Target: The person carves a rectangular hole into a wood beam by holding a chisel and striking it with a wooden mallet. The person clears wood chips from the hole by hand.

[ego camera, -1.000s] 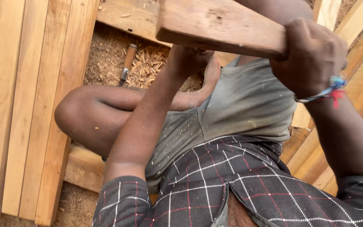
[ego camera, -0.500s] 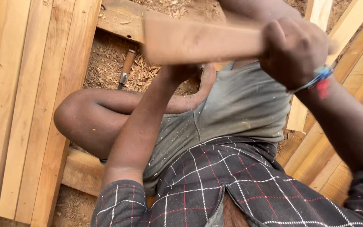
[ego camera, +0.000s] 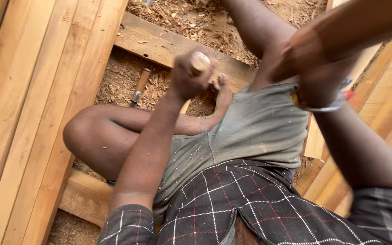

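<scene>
Gripping a chisel [ego camera: 200, 62] (pale, rounded butt showing above the fist) over a plank [ego camera: 159, 45], the left hand [ego camera: 189, 77] is clenched, while the blurred right hand [ego camera: 311, 68] clutches something I cannot identify.

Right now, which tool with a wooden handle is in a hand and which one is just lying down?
The chisel gripped in the left hand is the held one. The other chisel lies untouched on the wood shavings, beside the planks.
</scene>
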